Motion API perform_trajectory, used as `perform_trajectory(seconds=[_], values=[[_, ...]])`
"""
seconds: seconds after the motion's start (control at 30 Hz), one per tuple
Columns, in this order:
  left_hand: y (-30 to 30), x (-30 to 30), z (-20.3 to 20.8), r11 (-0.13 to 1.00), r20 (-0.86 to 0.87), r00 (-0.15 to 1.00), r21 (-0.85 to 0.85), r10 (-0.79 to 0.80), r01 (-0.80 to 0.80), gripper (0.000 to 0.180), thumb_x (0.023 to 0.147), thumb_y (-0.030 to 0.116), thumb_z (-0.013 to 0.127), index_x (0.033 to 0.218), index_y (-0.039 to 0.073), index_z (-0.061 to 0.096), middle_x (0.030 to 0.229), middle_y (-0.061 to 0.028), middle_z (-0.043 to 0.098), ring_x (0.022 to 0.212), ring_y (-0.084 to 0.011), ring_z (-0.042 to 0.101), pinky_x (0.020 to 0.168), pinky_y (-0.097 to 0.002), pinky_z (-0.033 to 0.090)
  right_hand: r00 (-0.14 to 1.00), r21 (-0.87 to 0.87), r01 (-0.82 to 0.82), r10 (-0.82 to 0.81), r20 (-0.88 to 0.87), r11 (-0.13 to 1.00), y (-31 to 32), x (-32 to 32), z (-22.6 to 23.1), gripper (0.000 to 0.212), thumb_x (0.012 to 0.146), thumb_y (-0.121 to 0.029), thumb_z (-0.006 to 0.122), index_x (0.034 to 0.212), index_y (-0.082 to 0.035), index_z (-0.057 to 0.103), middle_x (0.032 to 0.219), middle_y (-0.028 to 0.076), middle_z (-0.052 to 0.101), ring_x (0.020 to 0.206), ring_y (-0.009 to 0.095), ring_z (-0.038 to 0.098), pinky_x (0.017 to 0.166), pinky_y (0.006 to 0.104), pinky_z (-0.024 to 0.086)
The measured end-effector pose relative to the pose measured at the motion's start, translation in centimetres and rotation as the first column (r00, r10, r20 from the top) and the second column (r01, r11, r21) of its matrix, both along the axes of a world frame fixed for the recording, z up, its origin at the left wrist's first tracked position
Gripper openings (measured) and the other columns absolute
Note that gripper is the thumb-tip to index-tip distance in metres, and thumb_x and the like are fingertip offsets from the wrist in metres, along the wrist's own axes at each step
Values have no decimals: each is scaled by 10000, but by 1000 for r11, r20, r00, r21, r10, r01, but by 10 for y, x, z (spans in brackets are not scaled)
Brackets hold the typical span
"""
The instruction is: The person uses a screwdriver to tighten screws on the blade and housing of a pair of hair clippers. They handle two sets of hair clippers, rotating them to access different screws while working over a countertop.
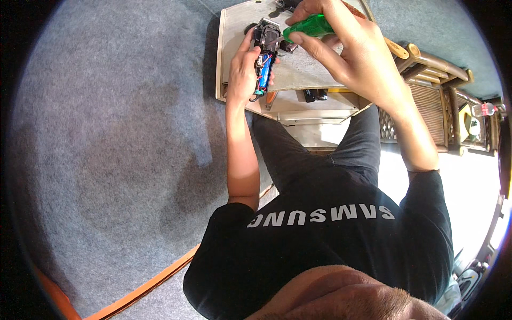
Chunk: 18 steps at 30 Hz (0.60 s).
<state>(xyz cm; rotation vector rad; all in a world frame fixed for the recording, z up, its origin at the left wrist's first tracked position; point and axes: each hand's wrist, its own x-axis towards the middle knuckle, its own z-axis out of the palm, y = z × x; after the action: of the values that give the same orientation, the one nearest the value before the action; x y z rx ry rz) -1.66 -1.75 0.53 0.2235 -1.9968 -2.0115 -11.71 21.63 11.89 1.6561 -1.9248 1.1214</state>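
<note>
Pale table [306, 72]; near its left edge, left hand [243, 74] grips opened hair clipper [265, 66], right hand [362, 53] pinches green-handled screwdriver [309, 28], tip at clipper.

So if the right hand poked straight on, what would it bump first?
The green screwdriver in the right hand would probably meet the opened black device in the left hand; whether its tip touches now is unclear.

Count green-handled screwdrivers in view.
1: the green-handled screwdriver is in the right hand, its shaft angled toward the opened hair clipper in the left hand. Others could be hidden behind the hands.
</note>
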Motion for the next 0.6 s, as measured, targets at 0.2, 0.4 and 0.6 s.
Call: perform_trajectory(seconds=[0.2,0.4,0.6], values=[[0,2,-1,1000,0,1000,-11,13,-13,596,1050,216,381,1619,73,281,851,-138,717,542,-154,636,485,-302,544,999,-247,20,-30,-36,969,-8,5,-4,276,855,-78,746,1063,-9,579,956,170,658,952,365,675,794,434,530],[1,1,2,999,5,1000,-33,7,-7,575,1043,220,368,1599,80,324,846,-132,719,531,-152,636,484,-299,552,1000,-140,14,-15,-4,990,-4,1,-6,324,832,-103,792,1047,1,572,930,172,655,902,362,685,774,425,546],[-1,0,-1,1000,-10,1000,-18,4,-4,564,1043,219,368,1590,80,341,847,-134,721,530,-155,644,480,-296,552,980,20,125,-126,151,992,2,8,-1,355,841,-146,817,1037,9,564,940,173,674,901,353,706,746,410,568]])
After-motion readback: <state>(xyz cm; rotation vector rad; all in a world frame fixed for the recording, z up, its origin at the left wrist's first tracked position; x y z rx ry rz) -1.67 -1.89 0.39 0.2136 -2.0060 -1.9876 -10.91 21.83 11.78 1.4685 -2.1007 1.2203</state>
